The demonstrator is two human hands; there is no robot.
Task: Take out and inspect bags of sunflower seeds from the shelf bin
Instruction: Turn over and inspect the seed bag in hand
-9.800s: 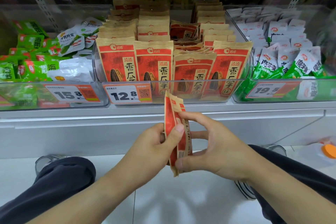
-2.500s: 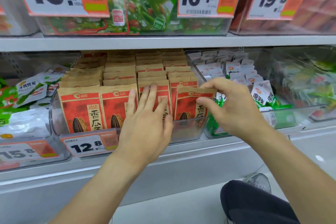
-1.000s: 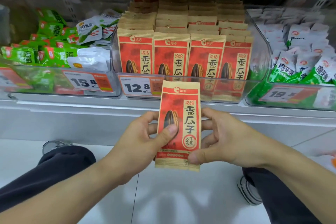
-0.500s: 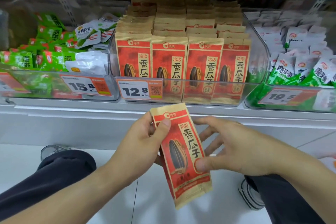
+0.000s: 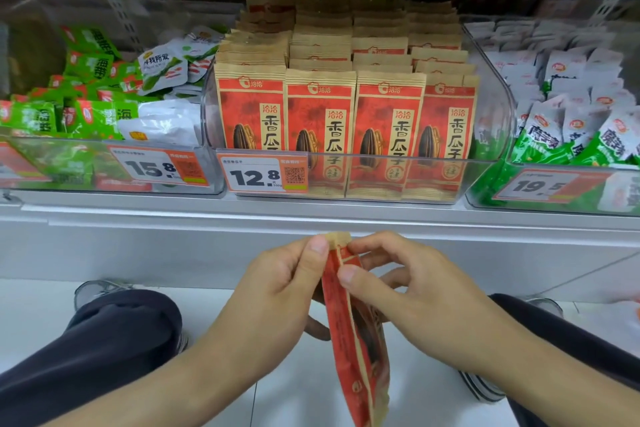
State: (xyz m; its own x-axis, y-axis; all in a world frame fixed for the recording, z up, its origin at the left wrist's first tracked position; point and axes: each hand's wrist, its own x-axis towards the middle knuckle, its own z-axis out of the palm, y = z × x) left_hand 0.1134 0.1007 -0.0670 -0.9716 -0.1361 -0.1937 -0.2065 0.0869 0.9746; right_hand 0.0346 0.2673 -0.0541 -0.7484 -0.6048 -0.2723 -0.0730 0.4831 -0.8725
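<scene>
the seed bag (image 5: 349, 329) has turned edge-on to the camera, both hands (image 5: 353, 291) now pinching its top.

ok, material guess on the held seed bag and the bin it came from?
Held bag: looks like kraft-style paper, matte tan edges with red print; an inner lining can't be seen. Both hands pinch its top.
Bin: clear hard plastic, probably acrylic; glossy, bags show through, front wall reflects.

The price tag (image 5: 262, 176) on the sunflower seed bin (image 5: 491, 114) is showing 12.8. Neighbouring tags are reading 15.8 (image 5: 160, 167) and 19.5 (image 5: 540, 185).
</scene>
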